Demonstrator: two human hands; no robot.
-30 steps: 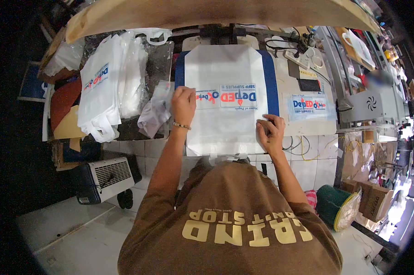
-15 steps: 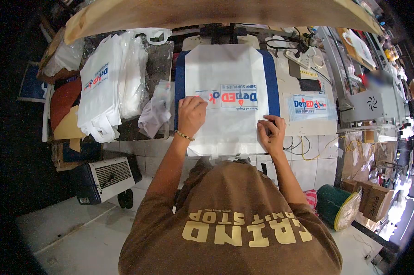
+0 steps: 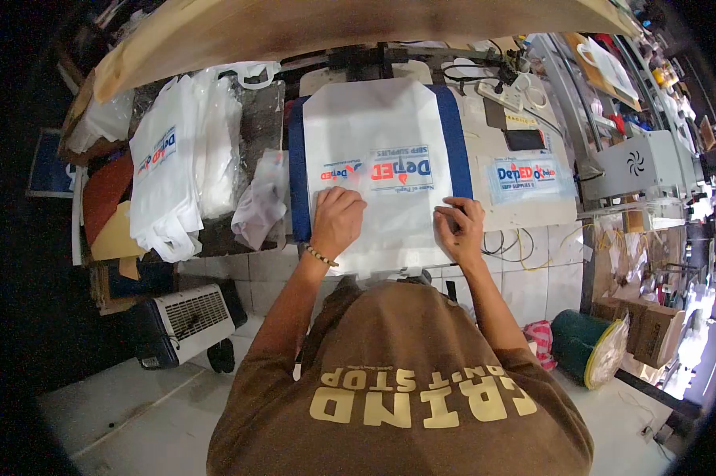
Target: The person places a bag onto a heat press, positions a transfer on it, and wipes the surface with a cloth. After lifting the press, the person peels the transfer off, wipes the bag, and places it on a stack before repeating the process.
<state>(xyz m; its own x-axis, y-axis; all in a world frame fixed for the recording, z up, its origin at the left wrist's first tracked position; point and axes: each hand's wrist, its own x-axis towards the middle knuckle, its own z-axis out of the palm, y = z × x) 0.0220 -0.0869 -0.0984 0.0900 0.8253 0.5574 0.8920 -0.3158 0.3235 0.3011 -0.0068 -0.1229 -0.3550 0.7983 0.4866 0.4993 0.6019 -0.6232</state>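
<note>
A white bag (image 3: 374, 119) lies flat over a blue pad (image 3: 456, 151), with a red and blue "DepED" print (image 3: 402, 168) across its middle. My left hand (image 3: 338, 220), a beaded bracelet at its wrist, rests on the bag just below the print's left end. Its fingers are bent and pressed together; whatever may be between the fingertips is hidden. At the bag's right edge, my right hand (image 3: 459, 228) has thumb and forefinger closed on the material, the other fingers curled.
Printed white bags (image 3: 165, 159) are piled at the left beside a crumpled plastic bag (image 3: 261, 198). On the right are a printed clear sheet (image 3: 531, 179), a dark phone (image 3: 524, 140) and a power strip (image 3: 501, 95). A wooden board (image 3: 358, 28) spans overhead.
My left hand has slid down toward me, uncovering the small logo at the print's left end. My right hand stays at the bag's right edge. The view has shifted slightly.
</note>
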